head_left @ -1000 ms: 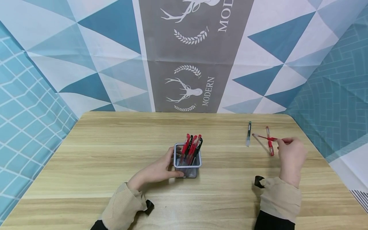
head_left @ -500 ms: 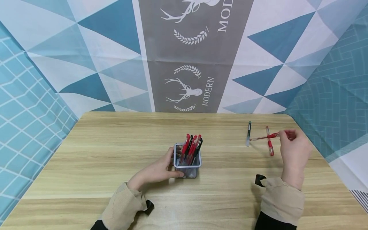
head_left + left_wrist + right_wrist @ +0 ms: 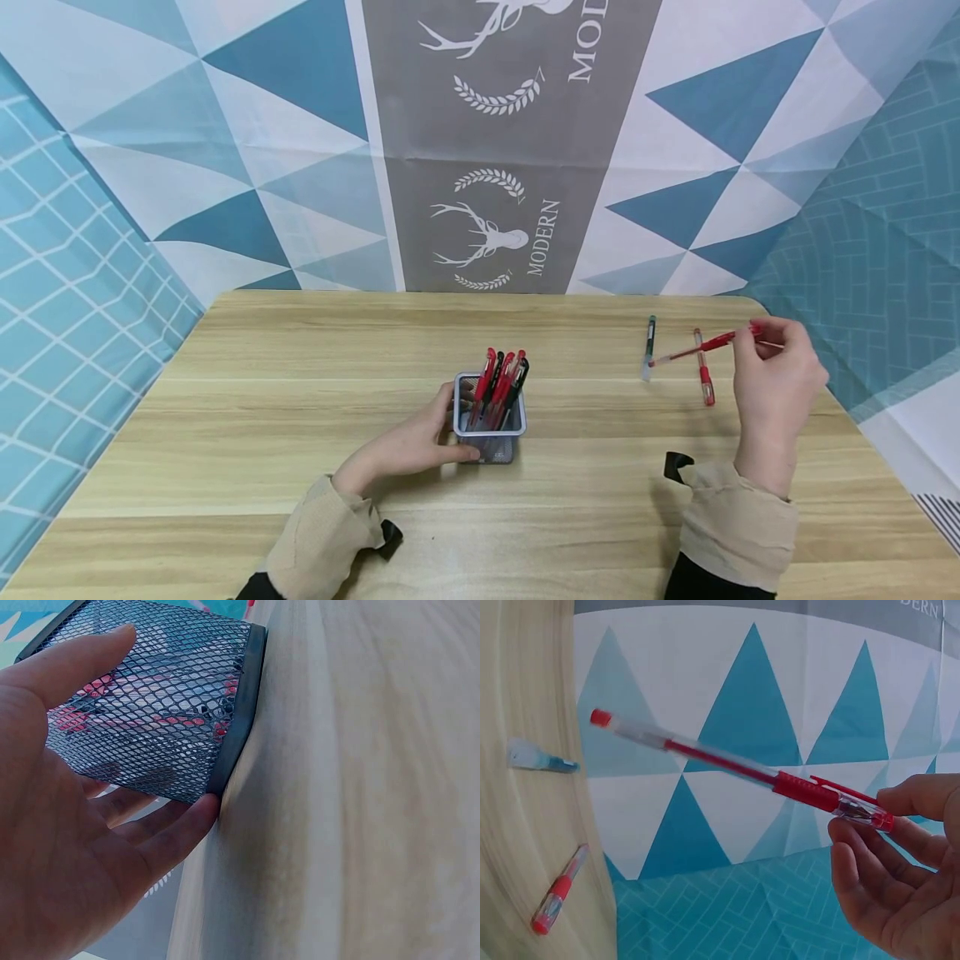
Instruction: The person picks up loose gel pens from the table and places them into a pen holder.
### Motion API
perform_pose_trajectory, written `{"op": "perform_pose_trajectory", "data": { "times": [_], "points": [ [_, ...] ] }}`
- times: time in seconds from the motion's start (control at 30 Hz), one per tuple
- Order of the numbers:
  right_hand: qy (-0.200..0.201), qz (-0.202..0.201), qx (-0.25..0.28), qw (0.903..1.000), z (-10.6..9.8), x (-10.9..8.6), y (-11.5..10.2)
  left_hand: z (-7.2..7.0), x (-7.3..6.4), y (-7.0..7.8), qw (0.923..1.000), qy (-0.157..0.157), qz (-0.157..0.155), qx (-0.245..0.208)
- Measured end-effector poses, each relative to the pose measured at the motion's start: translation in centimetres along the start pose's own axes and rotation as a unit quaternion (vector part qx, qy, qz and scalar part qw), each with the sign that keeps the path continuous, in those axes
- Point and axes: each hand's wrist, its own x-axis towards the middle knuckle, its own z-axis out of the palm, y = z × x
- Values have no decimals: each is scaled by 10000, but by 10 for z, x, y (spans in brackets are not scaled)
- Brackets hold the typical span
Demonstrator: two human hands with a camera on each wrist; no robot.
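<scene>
In the head view my left hand [image 3: 405, 446] grips a square metal mesh pen holder [image 3: 495, 451] from its left side. The left wrist view shows the thumb against one mesh wall and the fingers [image 3: 176, 832] around another, near the base. Several red and black pens [image 3: 498, 387] stand tilted inside. My right hand [image 3: 780, 379] pinches a red gel pen [image 3: 810, 793] by its cap end, between thumb and fingers, and holds it above the table. The pen's clear barrel points left. Below it lies another red pen [image 3: 706, 383] on the wood.
A pen with a dark teal cap [image 3: 649, 342] lies to the left of the lying red pen. The wooden tabletop [image 3: 285, 400] ends at a patterned cloth backdrop [image 3: 495, 167], with blue cloth [image 3: 885, 250] at the right side.
My right hand has risen and moved back and to the right, lifting the red gel pen off the other red pen. My left hand and the pen holder have stayed put.
</scene>
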Motion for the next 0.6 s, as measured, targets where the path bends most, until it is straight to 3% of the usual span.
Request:
{"op": "perform_pose_trajectory", "data": {
  "times": [0.33, 0.6],
  "points": [
    [104, -178, 304, 9993, -2, -7, -14, 0, 0, 1, 10000, 18, -21, 6],
    [86, -813, 617, 9947, -2, -16, -28, -1, -1, 1, 10000, -12, -57, 9]
  ]
}}
